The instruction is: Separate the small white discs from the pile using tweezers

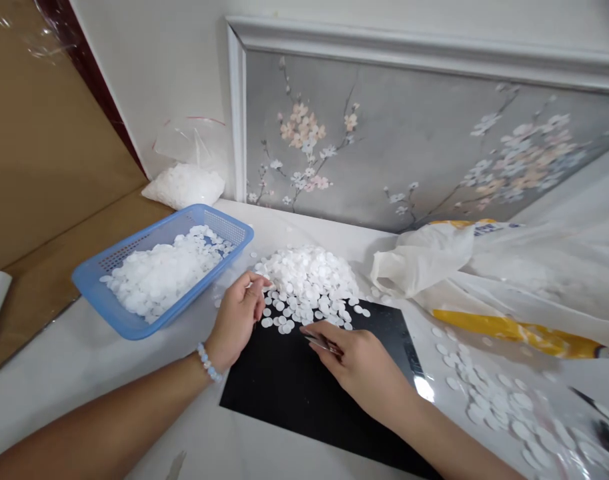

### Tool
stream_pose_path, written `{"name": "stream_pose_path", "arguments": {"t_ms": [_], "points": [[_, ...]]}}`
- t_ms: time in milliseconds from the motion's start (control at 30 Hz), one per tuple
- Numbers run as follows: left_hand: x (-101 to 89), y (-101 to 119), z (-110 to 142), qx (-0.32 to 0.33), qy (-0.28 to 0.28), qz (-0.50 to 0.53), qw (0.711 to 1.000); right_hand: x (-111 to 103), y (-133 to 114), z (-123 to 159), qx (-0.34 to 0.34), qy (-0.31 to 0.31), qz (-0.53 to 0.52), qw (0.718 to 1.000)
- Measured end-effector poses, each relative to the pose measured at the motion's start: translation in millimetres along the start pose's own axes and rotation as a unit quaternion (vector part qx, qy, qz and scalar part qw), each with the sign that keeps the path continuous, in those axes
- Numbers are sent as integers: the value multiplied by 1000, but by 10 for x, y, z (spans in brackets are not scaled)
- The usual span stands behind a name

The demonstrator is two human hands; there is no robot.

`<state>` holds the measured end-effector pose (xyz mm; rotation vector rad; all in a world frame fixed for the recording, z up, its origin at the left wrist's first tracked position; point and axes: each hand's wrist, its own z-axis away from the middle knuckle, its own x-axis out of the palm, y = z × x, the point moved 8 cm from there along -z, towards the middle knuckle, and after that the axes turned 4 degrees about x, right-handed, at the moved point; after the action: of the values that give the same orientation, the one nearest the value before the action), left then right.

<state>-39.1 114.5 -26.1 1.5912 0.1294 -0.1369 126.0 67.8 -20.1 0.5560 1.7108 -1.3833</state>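
A heap of small white round discs [309, 273] lies partly on a black board [294, 373], with loose ones along its near side. At the heap's left edge is my left hand [237, 313], fingers curled and thumb against the forefinger; whatever it pinches is too small to make out. A bead bracelet [209, 363] circles that wrist. My right hand [361, 363], over the board's middle, grips metal tweezers [324, 343] pointing left, just in front of the nearest discs.
A blue plastic basket [101, 293] of white discs stands at the left. Behind it, a clear bag [187, 183] of white pieces leans near the wall. Opened white-and-yellow packaging [524, 327] lies at the right, with scattered discs [499, 393] before it. A framed flower picture [419, 127] stands behind.
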Motion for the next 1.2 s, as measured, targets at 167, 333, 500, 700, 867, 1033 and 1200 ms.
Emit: {"name": "stream_pose_path", "arguments": {"t_ms": [167,333,500,700,867,1033,1200], "points": [[123,115,99,82,-119,-454,879,136,-89,-265,24,-34,41,998],[239,116,229,109,-182,-548,809,135,-34,-258,65,-99,-19,993],[502,143,402,195,-262,-487,810,24,118,-3,83,-91,-23,992],[479,170,380,190,-220,-412,864,-95,223,136,88,24,-47,995],[332,189,229,125,-165,-295,933,13,96,139,34,31,-6,999],[370,219,275,111,-184,-325,921,-19,121,150,46,37,14,998],[502,200,402,132,-241,-398,875,-58,176,160,21,9,6,1000]]}}
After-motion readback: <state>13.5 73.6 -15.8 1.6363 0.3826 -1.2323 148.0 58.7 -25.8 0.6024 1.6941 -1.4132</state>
